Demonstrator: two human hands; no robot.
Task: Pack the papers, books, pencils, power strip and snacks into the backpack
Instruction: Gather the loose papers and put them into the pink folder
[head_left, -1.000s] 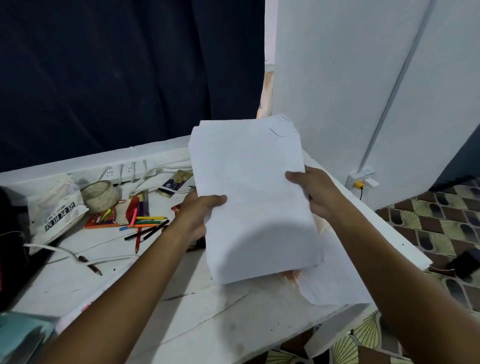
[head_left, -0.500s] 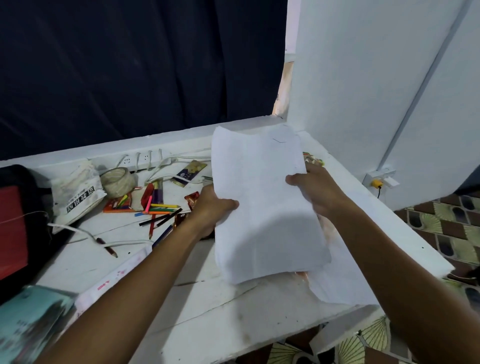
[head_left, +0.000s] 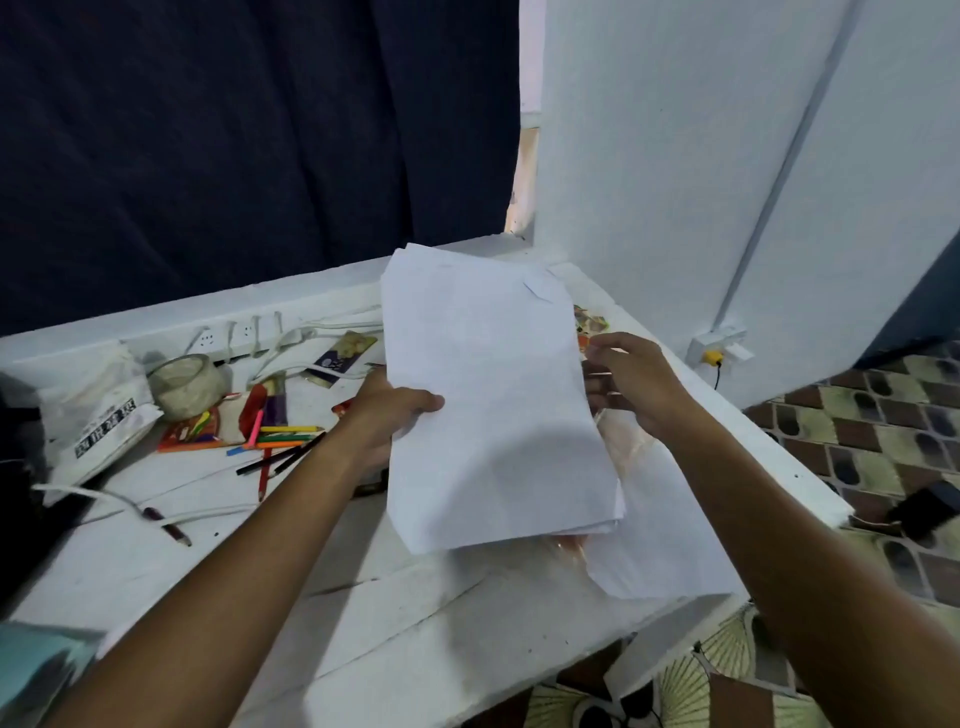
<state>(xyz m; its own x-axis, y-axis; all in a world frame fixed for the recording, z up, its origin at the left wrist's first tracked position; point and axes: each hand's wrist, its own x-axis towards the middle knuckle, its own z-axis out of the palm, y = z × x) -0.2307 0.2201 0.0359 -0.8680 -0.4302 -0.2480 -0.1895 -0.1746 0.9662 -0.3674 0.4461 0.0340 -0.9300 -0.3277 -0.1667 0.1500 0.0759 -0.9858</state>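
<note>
A stack of white papers (head_left: 493, 400) is held above the white table (head_left: 467, 623). My left hand (head_left: 384, 415) grips its left edge, thumb on top. Just off the stack's right edge is my right hand (head_left: 631, 382), its fingers loosely bent and nothing in its grip. Coloured pencils (head_left: 283, 439) lie scattered left of the stack. At the back stands a white power strip (head_left: 228, 335) against the ledge. Beside its cord lies a snack packet (head_left: 340, 358), and another snack (head_left: 589, 322) peeks out behind the papers. The dark backpack (head_left: 18, 457) shows at the left edge.
A tape roll (head_left: 184, 384) and a white printed bag (head_left: 98, 410) sit at the back left. More loose sheets (head_left: 670, 535) lie at the table's right corner. A teal book (head_left: 31, 670) is at the bottom left. The tiled floor (head_left: 883, 457) lies to the right.
My right hand has come off the stack's right edge and now sits beside it. The left hand keeps its hold. The view has shifted slightly to the right.
</note>
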